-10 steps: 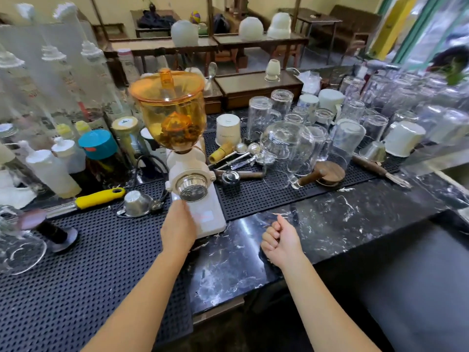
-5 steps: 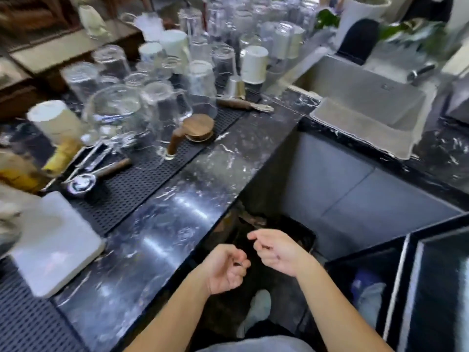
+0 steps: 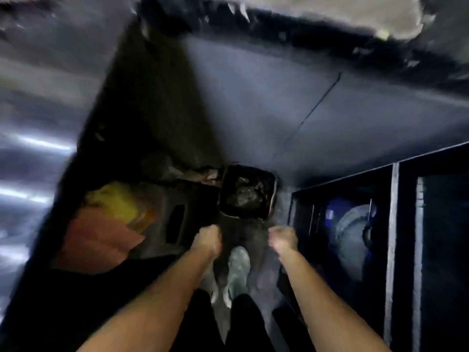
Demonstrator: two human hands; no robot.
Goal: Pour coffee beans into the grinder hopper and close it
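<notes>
Marble counter now out of view; left hand [image 3: 208,237] and right hand [image 3: 283,240] curled, empty.

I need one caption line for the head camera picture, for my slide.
Blurred downward view: left hand and right hand, both curled and empty, above a dark bin on the floor.

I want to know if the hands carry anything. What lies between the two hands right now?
In the head view, only dark floor and a pale shoe lie between the left hand and right hand; both fists look empty, blurred.
</notes>
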